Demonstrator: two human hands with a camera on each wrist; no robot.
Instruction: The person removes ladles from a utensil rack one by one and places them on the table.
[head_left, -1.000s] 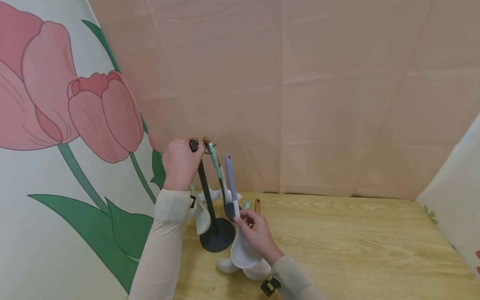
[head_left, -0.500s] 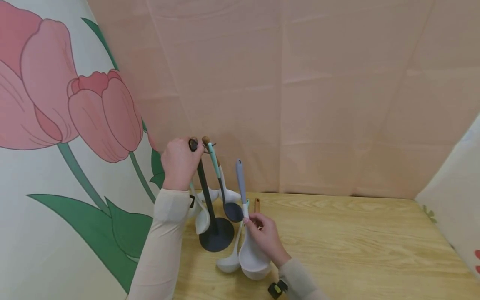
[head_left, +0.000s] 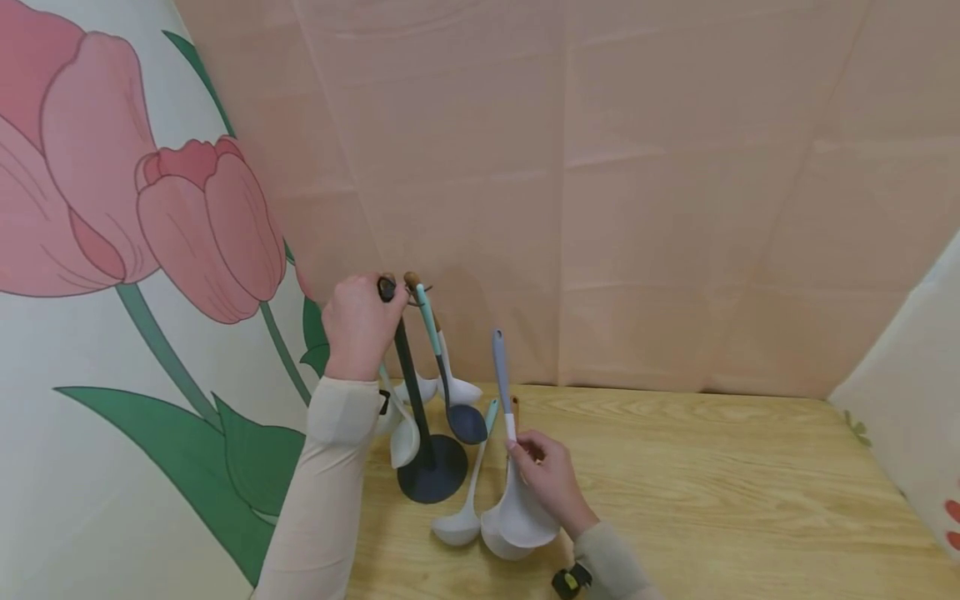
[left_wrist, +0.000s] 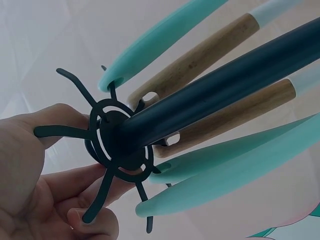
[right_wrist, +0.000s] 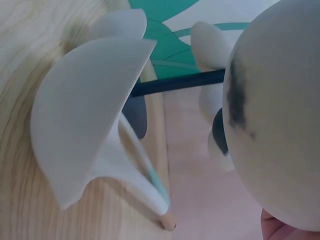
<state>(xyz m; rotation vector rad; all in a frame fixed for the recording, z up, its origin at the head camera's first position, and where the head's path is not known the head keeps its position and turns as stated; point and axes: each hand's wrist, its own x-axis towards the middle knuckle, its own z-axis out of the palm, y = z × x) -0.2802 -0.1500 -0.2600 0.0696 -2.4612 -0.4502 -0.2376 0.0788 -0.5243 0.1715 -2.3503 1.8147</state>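
My left hand point(head_left: 363, 325) grips the top of a black utensil stand point(left_wrist: 82, 90), its fingers around the hooked ring. In the head view, my right hand point(head_left: 553, 482) pinches a ladle point(head_left: 501, 367) with a lavender handle, held upright with its pale bowl low. That bowl fills the right of the right wrist view, a dark smudge on its side. Close to it, a wooden-handled ladle point(right_wrist: 90, 115) and a teal-handled white ladle point(head_left: 459, 527) lie on the table. From the stand's hooks hang several ladles, including a dark one point(head_left: 467, 423) with a teal handle.
The stand's round black base point(head_left: 432, 477) rests on the wood-grain table point(head_left: 712, 483), toward its left side. Behind the table hangs a pinkish cloth backdrop point(head_left: 675, 250). A tulip-printed panel point(head_left: 210, 358) stands close on the left.
My right hand has moved the lavender-handled ladle to the right, away from the stand, and slightly down. My left hand keeps its place on the stand's top.
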